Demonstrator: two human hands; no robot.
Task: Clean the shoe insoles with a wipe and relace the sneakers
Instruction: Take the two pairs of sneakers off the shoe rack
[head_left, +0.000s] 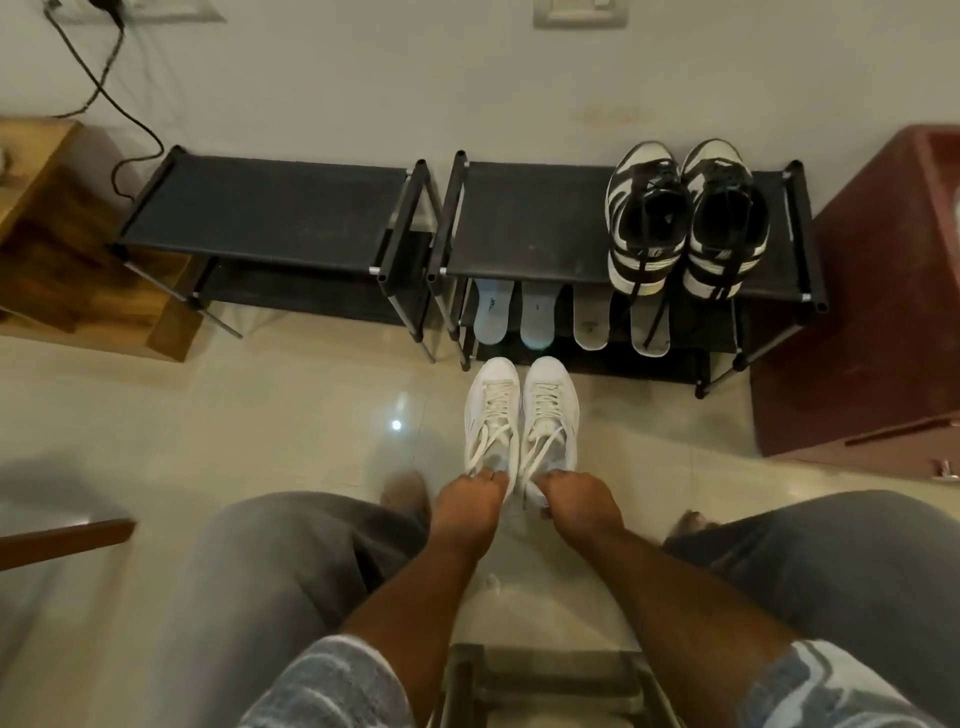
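At centre frame the left hand (470, 501) and right hand (576, 501) each pinch the heel end of a white sneaker (492, 415), toes pointing up-frame toward the insoles (571, 317)

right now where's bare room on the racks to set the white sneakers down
The left rack's top shelf is wholly bare. The right rack's top shelf is bare left of the black-and-white sneakers. Crowded: the lower shelf holds four insoles side by side.
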